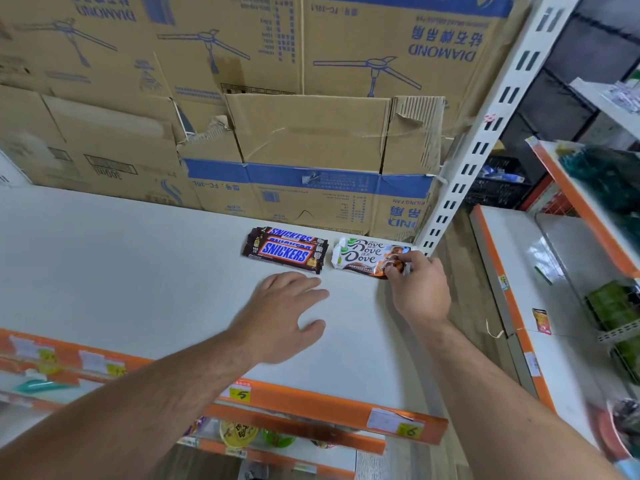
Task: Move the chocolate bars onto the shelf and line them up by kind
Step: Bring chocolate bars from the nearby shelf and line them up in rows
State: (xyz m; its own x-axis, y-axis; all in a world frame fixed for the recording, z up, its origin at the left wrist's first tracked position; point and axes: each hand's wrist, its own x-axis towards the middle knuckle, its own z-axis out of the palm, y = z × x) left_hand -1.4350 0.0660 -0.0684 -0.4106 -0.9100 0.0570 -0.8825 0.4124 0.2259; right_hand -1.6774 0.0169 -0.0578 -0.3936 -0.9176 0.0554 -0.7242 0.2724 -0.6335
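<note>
Right hand (417, 284) pinches Dove bars (363, 258) near shelf (138, 271) edge; left hand (287, 313) flat, open.

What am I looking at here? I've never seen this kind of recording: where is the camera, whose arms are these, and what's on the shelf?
The single picture comes from a camera worn on a person's head, looking down at their own bare arms. In front is a white shelf backed by cardboard boxes. On it lie two groups of chocolate: Snickers bars and, to their right, Dove bars. The right hand pinches the end of the nearest Dove bar. The left hand is open, holding nothing, just in front of the Snickers.
</note>
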